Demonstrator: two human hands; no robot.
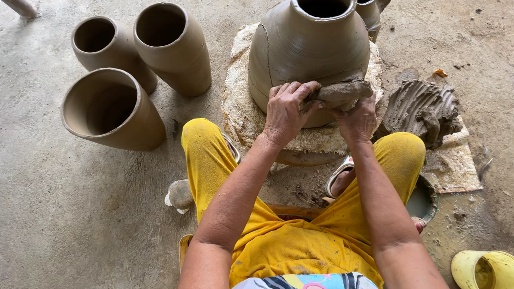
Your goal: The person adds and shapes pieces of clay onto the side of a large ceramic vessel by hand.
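The left hand [284, 112] and right hand [355, 119] both squeeze a soft grey lump of wet clay [341, 92] against the big round brown clay pot [307, 48].

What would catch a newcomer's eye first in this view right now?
The big grey clay pot at top centre, standing on a pale round base, with the left hand and right hand pressing a lump of wet clay against its lower wall. Next, three open-mouthed clay vessels grouped on the floor at upper left, and a ridged clay heap to the right.
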